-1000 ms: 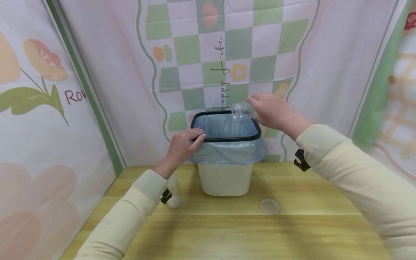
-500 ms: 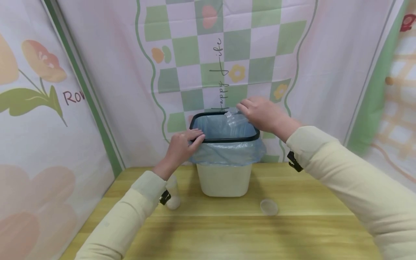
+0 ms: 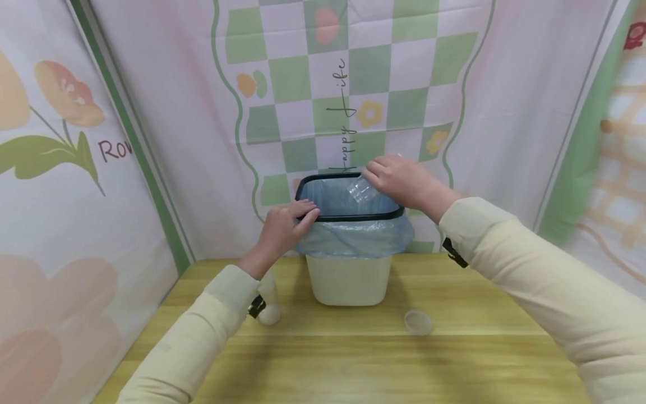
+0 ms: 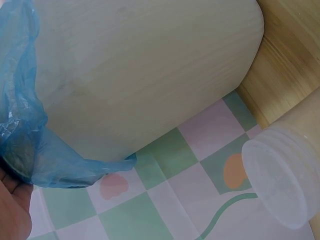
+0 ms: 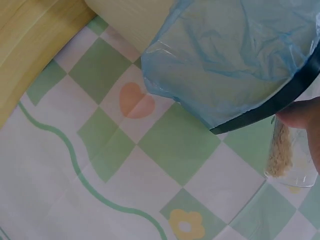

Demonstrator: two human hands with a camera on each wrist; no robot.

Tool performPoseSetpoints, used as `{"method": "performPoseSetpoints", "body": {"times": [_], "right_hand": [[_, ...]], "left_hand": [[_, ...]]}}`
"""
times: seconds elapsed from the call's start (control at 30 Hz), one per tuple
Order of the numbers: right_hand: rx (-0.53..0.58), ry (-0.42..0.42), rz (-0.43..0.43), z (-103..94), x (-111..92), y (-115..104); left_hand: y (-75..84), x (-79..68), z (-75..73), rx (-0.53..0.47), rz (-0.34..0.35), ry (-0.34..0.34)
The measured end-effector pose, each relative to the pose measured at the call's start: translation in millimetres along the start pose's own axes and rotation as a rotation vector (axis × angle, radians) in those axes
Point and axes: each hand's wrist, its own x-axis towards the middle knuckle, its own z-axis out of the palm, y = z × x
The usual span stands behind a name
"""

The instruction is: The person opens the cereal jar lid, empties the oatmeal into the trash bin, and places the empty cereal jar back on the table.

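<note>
My right hand [image 3: 398, 179] grips a clear plastic jar [image 3: 360, 191] and holds it tilted over the bin, mouth end toward the opening. In the right wrist view, pale beige flakes [image 5: 280, 156] lie along one side inside the jar, and a thumb [image 5: 295, 114] presses near it by the black rim. The off-white trash bin [image 3: 349, 280] stands upright, lined with a blue bag [image 3: 353, 238] that folds down outside under a black ring [image 3: 353, 217]. My left hand [image 3: 285, 224] rests on the bin's front-left corner, its fingers laid over the ring.
A translucent lid [image 3: 418, 322] lies on the wooden table [image 3: 343, 365] right of the bin. Partly behind my left sleeve is a capped translucent jar [image 4: 277, 177]. A patterned curtain [image 3: 287, 73] hangs close behind the bin.
My right hand has moved left and slightly down with the jar, whose mouth end now tips lower into the bin's opening. The left hand stays on the corner.
</note>
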Motion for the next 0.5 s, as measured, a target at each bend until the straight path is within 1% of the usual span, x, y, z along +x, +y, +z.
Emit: {"method": "performPoseSetpoints", "body": {"times": [0.2,0.5], "right_hand": [[-0.016,-0.06,-0.005,-1.7,-0.2,-2.3],[-0.077,-0.066,-0.037,-2.7,0.9,-2.6]], "left_hand": [[0.2,-0.3,-0.4,0.006,-0.009,-0.01],[0.5,0.7,-0.7,-0.004,-0.02,-0.02]]}}
